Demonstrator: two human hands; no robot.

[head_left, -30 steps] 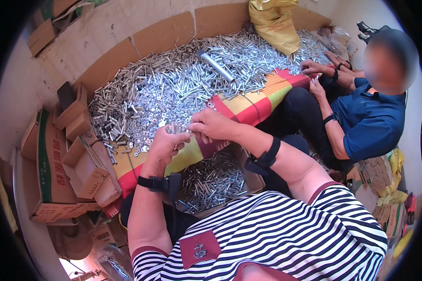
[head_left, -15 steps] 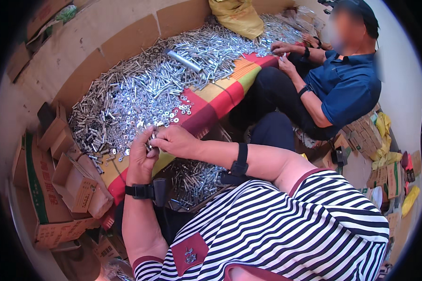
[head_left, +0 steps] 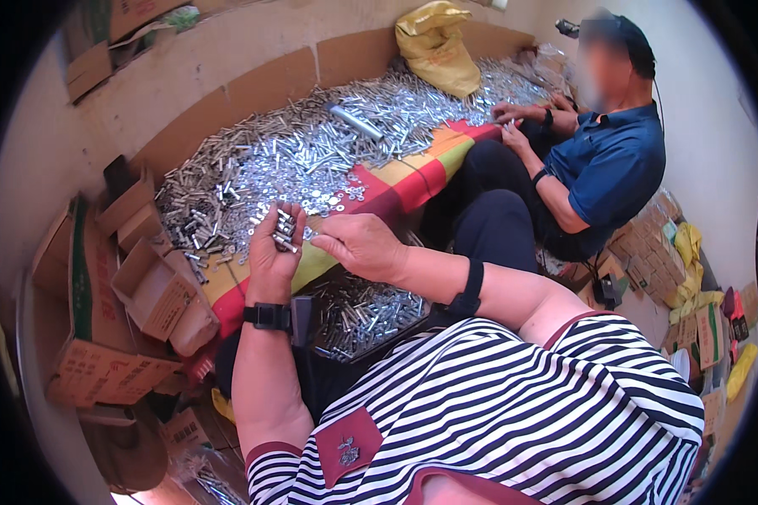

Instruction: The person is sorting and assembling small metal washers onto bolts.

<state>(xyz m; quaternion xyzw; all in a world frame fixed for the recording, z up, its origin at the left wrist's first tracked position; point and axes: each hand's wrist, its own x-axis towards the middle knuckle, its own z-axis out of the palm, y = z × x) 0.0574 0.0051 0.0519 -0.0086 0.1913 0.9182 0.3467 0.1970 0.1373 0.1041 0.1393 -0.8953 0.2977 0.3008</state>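
Note:
My left hand [head_left: 271, 257] is turned palm up, fingers curled around several short silvery metal bolts [head_left: 285, 231] lying across its palm. Just right of it, my right hand [head_left: 364, 246] has its fingers drawn together, thumb toward the left palm; whatever they hold, if anything, is too small to tell. Beyond both hands spreads a heap of metal bolts and sleeves [head_left: 299, 156], with loose washers [head_left: 320, 200] at its near edge. A box of longer bolts [head_left: 366, 324] stands below my right forearm.
A colourful checked cloth [head_left: 413, 181] lies under the heap. Open cardboard boxes [head_left: 156, 290] stand at the left. A yellow sack [head_left: 438, 55] and a thick metal tube [head_left: 355, 123] rest on the heap. A co-worker in a blue shirt [head_left: 619, 160] sits at the right, hands at the heap.
My hands were together over small metal parts; now they are apart, the right one moved rightward. The left palm has opened up, showing the bolts in it. The whole view has shifted slightly.

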